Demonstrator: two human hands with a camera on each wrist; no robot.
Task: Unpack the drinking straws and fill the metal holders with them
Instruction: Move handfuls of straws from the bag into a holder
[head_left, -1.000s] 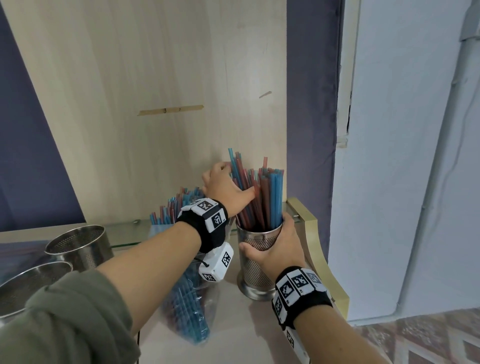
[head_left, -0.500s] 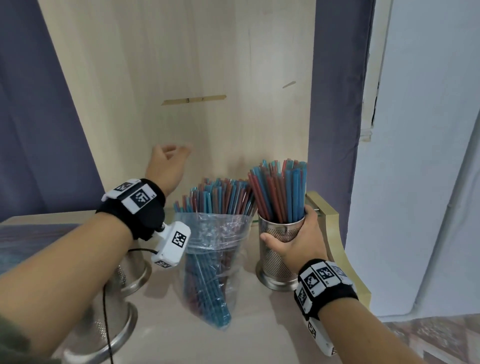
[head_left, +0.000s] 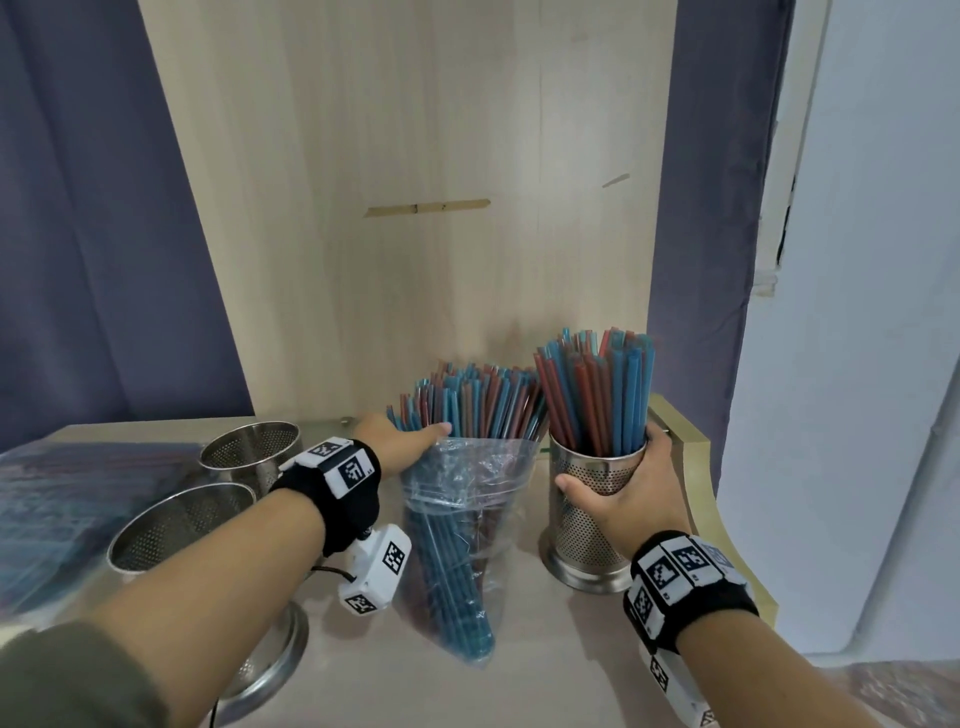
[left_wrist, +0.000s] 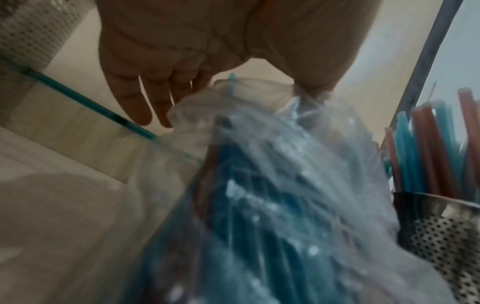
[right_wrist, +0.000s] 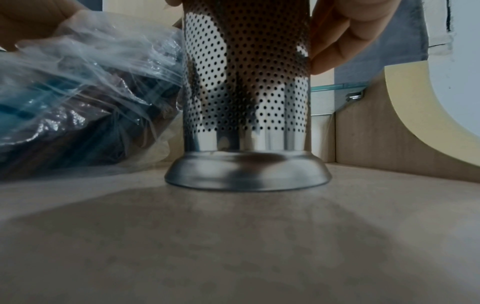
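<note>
A clear plastic bag (head_left: 467, 525) of blue and red straws (head_left: 467, 400) leans upright in the middle of the tabletop, its mouth open. My left hand (head_left: 415, 436) reaches onto the bag's rim. In the left wrist view its fingers (left_wrist: 145, 98) are straight and the thumb touches the plastic (left_wrist: 259, 127). To the right stands a perforated metal holder (head_left: 597, 499) packed with straws (head_left: 597, 384). My right hand (head_left: 623, 488) grips its upper wall, and the fingers (right_wrist: 337, 41) curl round the holder (right_wrist: 246, 82), whose base rests on the table.
Two empty perforated holders (head_left: 249, 452) (head_left: 182, 519) stand at the left beside a flat blue packet (head_left: 52, 519). A wooden back panel (head_left: 415, 208) rises close behind, with a glass shelf edge (left_wrist: 78, 96). A curved raised board (head_left: 691, 452) bounds the right side.
My left hand came down from in front of the back panel to the mouth of the straw bag. My right hand kept its grip on the filled holder.
</note>
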